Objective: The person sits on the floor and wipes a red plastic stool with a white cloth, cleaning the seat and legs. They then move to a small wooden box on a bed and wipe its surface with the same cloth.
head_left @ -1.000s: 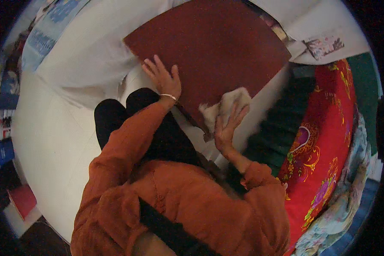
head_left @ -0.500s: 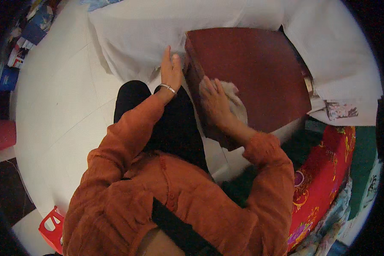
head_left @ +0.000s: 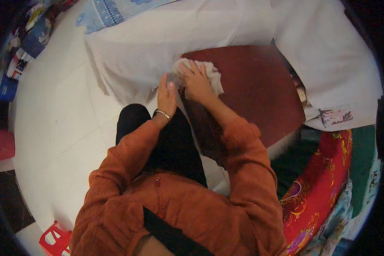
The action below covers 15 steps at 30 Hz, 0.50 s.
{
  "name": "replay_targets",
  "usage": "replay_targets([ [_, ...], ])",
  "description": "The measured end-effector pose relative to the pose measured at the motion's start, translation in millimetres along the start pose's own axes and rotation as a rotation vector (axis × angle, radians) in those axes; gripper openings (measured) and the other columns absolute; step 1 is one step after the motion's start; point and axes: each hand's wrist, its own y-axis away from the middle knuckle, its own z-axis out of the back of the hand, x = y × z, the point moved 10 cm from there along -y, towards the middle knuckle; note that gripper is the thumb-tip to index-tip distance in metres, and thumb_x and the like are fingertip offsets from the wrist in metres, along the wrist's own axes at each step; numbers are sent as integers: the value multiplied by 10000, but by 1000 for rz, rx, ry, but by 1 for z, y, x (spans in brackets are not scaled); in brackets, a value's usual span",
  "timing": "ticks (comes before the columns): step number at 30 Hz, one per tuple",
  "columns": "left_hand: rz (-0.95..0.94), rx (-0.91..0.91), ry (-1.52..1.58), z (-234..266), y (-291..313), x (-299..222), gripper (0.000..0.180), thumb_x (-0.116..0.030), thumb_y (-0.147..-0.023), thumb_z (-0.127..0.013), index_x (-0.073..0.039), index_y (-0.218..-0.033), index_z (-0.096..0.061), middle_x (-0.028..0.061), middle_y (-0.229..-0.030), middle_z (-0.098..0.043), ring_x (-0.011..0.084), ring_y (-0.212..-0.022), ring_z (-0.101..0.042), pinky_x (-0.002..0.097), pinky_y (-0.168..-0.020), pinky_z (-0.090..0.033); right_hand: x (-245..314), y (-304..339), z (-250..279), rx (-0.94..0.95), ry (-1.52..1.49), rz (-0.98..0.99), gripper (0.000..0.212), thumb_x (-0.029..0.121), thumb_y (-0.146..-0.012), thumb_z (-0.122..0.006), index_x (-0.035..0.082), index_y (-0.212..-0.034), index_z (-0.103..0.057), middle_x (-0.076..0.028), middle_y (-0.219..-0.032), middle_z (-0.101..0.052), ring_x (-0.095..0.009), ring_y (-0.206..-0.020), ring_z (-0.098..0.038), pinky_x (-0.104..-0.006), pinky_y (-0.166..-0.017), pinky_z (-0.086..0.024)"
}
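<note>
A low, reddish-brown, box-like piece of furniture [head_left: 256, 94] with a flat top stands right of my knees. My right hand [head_left: 197, 85] presses a pale, crumpled cloth [head_left: 215, 80] onto its far left corner, fingers spread over the fabric. Part of the cloth hangs past the left edge. Beside that corner, above my knee, my left hand [head_left: 167, 99] is held upright with its fingers stretched and nothing in it. A light bracelet [head_left: 162, 113] circles the left wrist. Whether the left fingertips touch the cloth, I cannot tell.
White fabric [head_left: 132, 55] drapes behind the furniture and along its right side. A red flowered cloth bundle [head_left: 315, 183] lies at my right. At lower left is a red plastic stool [head_left: 55, 239]. Assorted items, including a blue box [head_left: 7, 85], line the far left.
My right hand and the cloth have slid away from me and leftward along the top, from the left side to the far left corner. In view, the left hand sits slightly lower.
</note>
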Motion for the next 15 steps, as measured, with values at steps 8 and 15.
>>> replay_targets([
  [8, 100, 194, 9, -66, 5, 14, 639, -414, -957, -344, 53, -1381, -241, 255, -1427, -267, 371, -1342, -229, 387, -1102, -177, -101, 168, 58, 129, -105, -487, 539, 165, -830, -523, 98, -1350, -396, -139, -1377, -390, -369, -1248, -359, -489, -1035, -255],
  [15, 341, 338, 45, -115, 38, 22, 729, -382, -949, -392, 70, -1412, -57, 245, -1462, -189, 348, -1360, -193, 369, -1103, -166, -231, 282, 86, 62, 397, -927, 593, 391, -863, -528, 71, -1343, -394, -105, -1373, -415, -385, -1226, -381, -578, -976, -281],
])
